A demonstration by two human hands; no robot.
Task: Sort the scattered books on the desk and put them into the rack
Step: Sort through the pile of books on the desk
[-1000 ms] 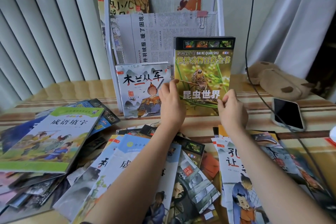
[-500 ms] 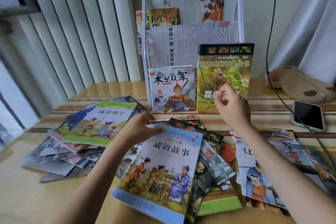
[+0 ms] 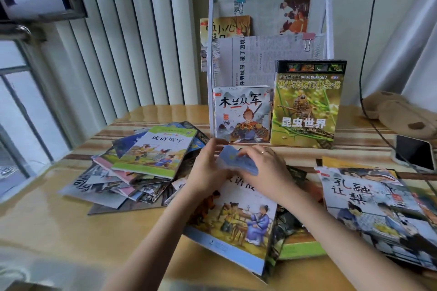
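A white wire rack (image 3: 329,19) stands at the back of the desk. Two books lean upright at its foot: a green insect book (image 3: 307,104) and a smaller warrior book (image 3: 241,114). In front of it lies a blue-edged storybook (image 3: 236,220). My left hand (image 3: 208,170) and my right hand (image 3: 264,168) both grip its far edge, which curls upward between them. A green-covered book (image 3: 156,151) tops a loose pile at the left. Another storybook (image 3: 369,198) lies at the right.
Newspapers and a yellow book (image 3: 224,28) fill the rack's upper pockets. A phone (image 3: 413,152) on a cable and a brown plush toy (image 3: 402,116) sit at the right. Window blinds (image 3: 118,42) run along the left. The front-left desk (image 3: 59,231) shows bare wood.
My right hand left the green insect book and came down to the blue-edged storybook. My left hand stayed on its far edge, which both hands now lift. The view shifted left.
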